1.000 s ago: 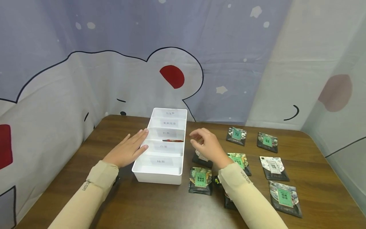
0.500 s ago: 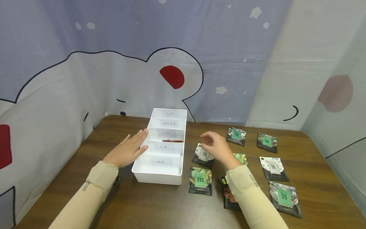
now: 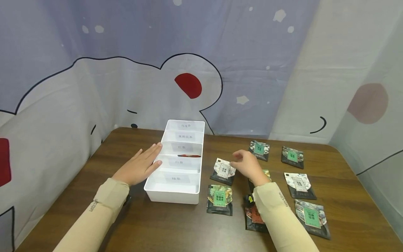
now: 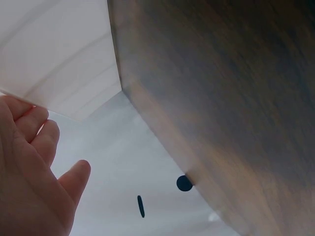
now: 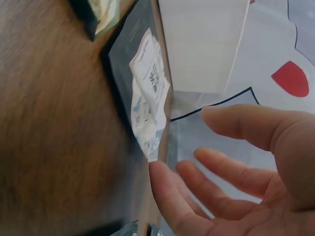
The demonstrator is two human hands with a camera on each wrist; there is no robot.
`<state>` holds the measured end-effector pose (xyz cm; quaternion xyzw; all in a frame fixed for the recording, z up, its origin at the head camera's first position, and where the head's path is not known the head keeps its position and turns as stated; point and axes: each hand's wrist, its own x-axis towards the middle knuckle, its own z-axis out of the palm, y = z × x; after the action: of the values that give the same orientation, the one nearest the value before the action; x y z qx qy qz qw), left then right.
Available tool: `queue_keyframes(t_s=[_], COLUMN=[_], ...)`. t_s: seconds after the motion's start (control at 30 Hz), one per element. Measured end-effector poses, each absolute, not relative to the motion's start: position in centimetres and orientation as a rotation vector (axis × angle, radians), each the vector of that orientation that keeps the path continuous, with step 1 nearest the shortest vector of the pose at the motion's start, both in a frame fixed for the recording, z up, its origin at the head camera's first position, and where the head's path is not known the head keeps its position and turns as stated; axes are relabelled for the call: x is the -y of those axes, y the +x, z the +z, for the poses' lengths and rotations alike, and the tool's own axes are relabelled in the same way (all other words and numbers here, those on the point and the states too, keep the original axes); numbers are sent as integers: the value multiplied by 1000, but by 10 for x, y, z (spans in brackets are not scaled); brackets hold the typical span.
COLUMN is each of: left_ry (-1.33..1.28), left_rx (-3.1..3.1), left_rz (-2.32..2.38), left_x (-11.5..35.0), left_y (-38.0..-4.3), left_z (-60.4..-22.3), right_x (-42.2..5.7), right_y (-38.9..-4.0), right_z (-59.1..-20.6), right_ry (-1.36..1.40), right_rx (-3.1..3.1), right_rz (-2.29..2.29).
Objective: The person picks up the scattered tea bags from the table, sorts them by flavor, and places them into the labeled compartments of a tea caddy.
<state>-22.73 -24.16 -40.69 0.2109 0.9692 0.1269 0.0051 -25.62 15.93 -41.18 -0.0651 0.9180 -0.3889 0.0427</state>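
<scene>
The white five-compartment tea box (image 3: 172, 197) is having its left rim steadied by the left hand (image 3: 138, 165), straight-fingered. Right hand (image 3: 248, 165) is hovering well apart, holding nothing, by the white-and-black tea sachet (image 3: 223, 171) lying right of the box; maybe touching, can't tell. Probably light, crinkly, slick, so I'd be pinching an edge. Right wrist cam's showing parted fingers the head view's hiding.

Left hand (image 3: 138, 165): stretched out flat now, back turned up, thumb spread from the fingers.
Right hand (image 3: 248, 166): and here the fingers are loosely bent, thumb parted from the fingertips.
Forearms (image 3: 91, 217): both stretched forward, clad in cream sleeves (image 3: 283, 217).
</scene>
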Motion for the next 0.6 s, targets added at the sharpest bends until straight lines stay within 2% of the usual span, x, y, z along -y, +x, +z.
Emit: queue_keyframes(t_s=[0.6], left_ry=[649], left_rx=[-3023], left_rz=[421], left_x=[242], left_y=[-228], left_z=[-408], right_x=[-158], right_y=[-260], right_z=[-422], right_ry=[44], right_rx=[-2712], right_rz=[-1192])
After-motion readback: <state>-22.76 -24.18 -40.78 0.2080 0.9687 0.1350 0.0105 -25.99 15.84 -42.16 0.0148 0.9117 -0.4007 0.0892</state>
